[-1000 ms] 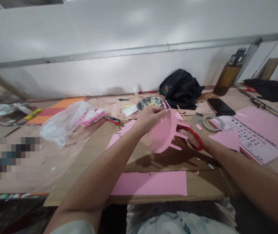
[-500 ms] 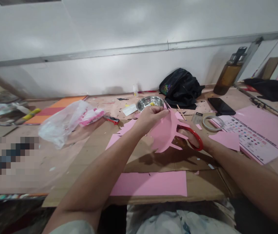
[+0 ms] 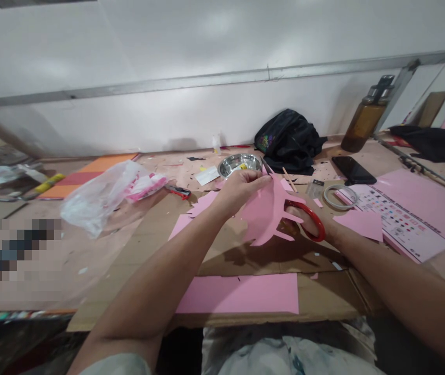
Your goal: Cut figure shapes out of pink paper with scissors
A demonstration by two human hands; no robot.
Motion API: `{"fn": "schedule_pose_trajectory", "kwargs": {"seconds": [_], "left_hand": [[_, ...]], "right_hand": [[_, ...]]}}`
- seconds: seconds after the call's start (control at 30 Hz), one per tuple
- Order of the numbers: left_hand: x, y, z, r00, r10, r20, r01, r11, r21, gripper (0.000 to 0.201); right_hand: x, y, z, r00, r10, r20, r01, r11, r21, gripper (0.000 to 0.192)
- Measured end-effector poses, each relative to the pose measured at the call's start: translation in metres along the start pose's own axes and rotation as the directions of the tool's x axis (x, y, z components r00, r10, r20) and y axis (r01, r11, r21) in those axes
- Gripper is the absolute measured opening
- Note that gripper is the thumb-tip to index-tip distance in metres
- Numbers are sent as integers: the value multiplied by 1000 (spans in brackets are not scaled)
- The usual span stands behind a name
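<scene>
My left hand (image 3: 241, 188) pinches the upper edge of a pink paper cutout (image 3: 262, 214), which has several pointed strips along its right side. The cutout is held up above a sheet of brown cardboard (image 3: 140, 260). In my right hand (image 3: 307, 219) is a pair of scissors with red handles (image 3: 316, 223). Its dark blade tips show above the paper's top edge, close to my left fingertips; the paper hides the rest of the blades. Part of my right hand is behind the paper strips. A pink paper strip (image 3: 241, 295) lies on the cardboard's near side.
Behind my hands stand a metal bowl (image 3: 230, 164) and a black bag (image 3: 290, 143). A utility knife (image 3: 179, 191) and plastic bag (image 3: 97, 198) lie left. On the right are a phone (image 3: 353, 170), tape roll (image 3: 341, 198), bottle (image 3: 365, 122) and pink paper pad (image 3: 413, 224).
The scissors' handles and the paper strips beside them have shifted very slightly. My left hand keeps its place on the paper.
</scene>
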State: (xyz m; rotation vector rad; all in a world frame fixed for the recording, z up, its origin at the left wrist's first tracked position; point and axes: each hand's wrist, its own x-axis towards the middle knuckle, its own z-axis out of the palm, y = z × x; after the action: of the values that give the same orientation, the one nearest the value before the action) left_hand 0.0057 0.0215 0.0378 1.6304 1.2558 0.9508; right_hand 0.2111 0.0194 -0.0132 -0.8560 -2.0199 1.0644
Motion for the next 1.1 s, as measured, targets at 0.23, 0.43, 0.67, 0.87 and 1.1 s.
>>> {"fn": "schedule_pose_trajectory", "kwargs": {"seconds": [0.23,0.43,0.67,0.87,1.1], "left_hand": [[1,0,0,1000,-1,2,1,1000,-1,42],[4,-4,-1,1000,0,10,0,1000,5,39],[0,1,1,1000,-2,-14,2,999,37,38],[0,0,1,1000,3,-15,-3,999,48,39],[2,-3,1,1000,19,-12,-18,999,38,40]], "right_hand": [[-1,1,0,1000,-7,23,7,1000,-19,26],[-1,-1,0,1000,-8,25,9,999,-35,21],[1,3,-1,996,-89,-13,89,996,-21,22],[-1,8,-1,995,-99,-24,99,995,-6,24],[0,13,1,996,-93,11,93,996,14,23]]}}
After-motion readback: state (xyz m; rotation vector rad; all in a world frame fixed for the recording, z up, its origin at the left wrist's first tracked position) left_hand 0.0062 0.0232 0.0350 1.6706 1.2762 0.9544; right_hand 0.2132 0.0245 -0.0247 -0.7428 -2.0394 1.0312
